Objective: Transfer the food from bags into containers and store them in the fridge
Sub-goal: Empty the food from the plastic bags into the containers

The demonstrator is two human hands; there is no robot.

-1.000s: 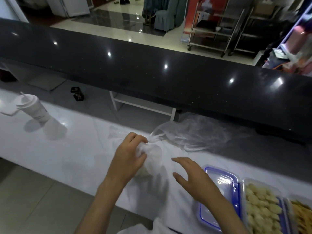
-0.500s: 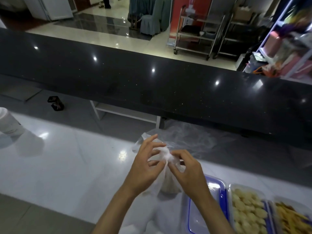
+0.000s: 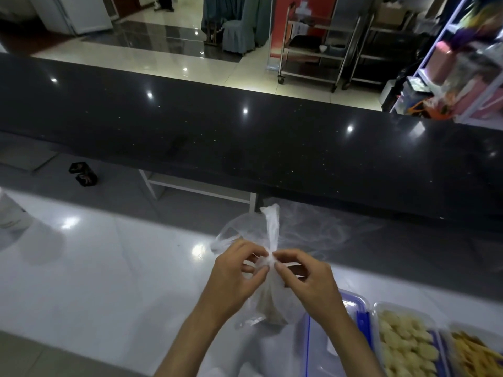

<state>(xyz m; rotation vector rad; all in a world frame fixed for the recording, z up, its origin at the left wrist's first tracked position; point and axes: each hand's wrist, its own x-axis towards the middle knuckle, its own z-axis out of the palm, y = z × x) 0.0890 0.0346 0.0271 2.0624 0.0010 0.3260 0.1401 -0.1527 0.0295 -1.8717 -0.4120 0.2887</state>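
A clear plastic bag (image 3: 268,300) with pale food in its bottom hangs just above the white counter (image 3: 114,268). Its neck is tied in a knot with the loose ends sticking up. My left hand (image 3: 234,278) and my right hand (image 3: 307,281) both pinch the knot from either side. An open, blue-rimmed clear container (image 3: 353,308) lies just right of the bag, partly hidden by my right forearm. To its right stand a container of pale round pieces (image 3: 405,341) and one of yellow strips (image 3: 476,355).
An empty crumpled clear bag (image 3: 321,227) lies behind the tied one. A white cup (image 3: 11,213) sits at the far left edge. A raised black counter ledge (image 3: 245,137) runs across behind the white surface. A small dark object (image 3: 83,174) lies on the floor beyond.
My right hand came from the counter to the bag's neck. Both hands lifted the bag upright and now pinch its knot, the bag's tail standing higher than half a second ago.
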